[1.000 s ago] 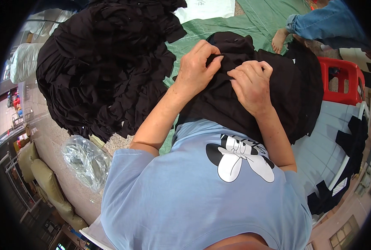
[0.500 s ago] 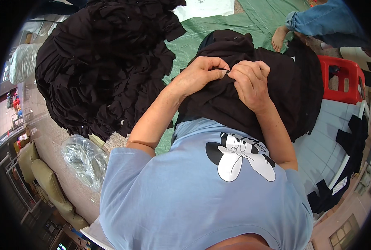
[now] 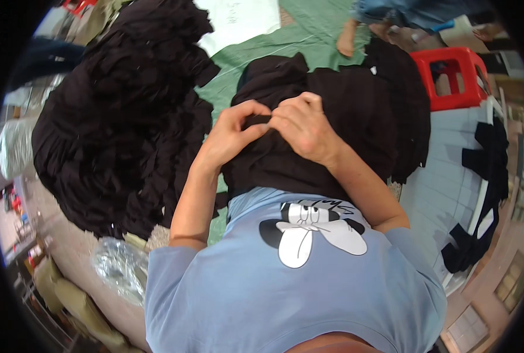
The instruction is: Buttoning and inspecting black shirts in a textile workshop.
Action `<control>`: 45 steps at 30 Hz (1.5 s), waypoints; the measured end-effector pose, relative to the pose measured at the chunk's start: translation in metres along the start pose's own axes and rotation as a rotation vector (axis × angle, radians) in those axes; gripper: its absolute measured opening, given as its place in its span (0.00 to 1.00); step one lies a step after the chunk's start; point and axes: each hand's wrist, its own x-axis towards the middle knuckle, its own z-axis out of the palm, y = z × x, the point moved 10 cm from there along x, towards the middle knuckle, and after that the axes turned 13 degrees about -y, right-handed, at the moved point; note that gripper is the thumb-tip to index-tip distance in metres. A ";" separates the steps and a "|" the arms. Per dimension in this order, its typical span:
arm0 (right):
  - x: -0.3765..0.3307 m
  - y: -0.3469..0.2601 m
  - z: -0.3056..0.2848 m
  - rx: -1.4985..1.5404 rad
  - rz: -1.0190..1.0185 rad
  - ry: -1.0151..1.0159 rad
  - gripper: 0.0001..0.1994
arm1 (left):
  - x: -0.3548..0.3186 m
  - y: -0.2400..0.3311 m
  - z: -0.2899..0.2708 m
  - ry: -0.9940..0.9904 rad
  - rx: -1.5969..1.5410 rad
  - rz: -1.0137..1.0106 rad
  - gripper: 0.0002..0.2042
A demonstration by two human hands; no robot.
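Two hands met on the black garment (image 3: 332,117) bunched just above my blue shirt (image 3: 285,288): I saw the left hand (image 3: 232,135) and right hand (image 3: 303,126) both pinching one fold. Beyond lay a black clothes pile (image 3: 115,123), green sheet (image 3: 244,56) and red stool (image 3: 450,76).

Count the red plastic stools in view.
2. One red stool stands at upper right beside the black garment that both hands pinch; a corner of another shows at the top left edge. Others may be hidden.
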 end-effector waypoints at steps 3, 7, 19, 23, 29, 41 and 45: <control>0.003 0.002 -0.003 0.069 0.008 0.063 0.07 | 0.000 0.003 0.000 -0.018 -0.010 0.051 0.10; 0.002 0.011 -0.004 0.263 0.074 0.065 0.09 | -0.002 0.013 -0.002 0.037 0.134 0.141 0.09; -0.004 0.017 0.023 0.384 0.186 0.132 0.07 | -0.007 0.014 -0.006 0.036 0.168 0.143 0.07; -0.007 0.021 0.026 0.454 0.192 0.167 0.08 | -0.003 0.009 -0.007 0.010 0.084 0.108 0.06; -0.020 0.048 0.040 0.708 0.459 0.077 0.13 | 0.006 0.025 0.007 0.053 0.339 0.176 0.07; -0.026 0.047 0.040 0.768 0.414 -0.066 0.11 | -0.013 0.034 0.022 0.158 0.453 0.128 0.09; -0.024 0.046 0.025 0.603 0.332 0.022 0.11 | -0.009 0.031 0.023 0.176 0.568 0.162 0.09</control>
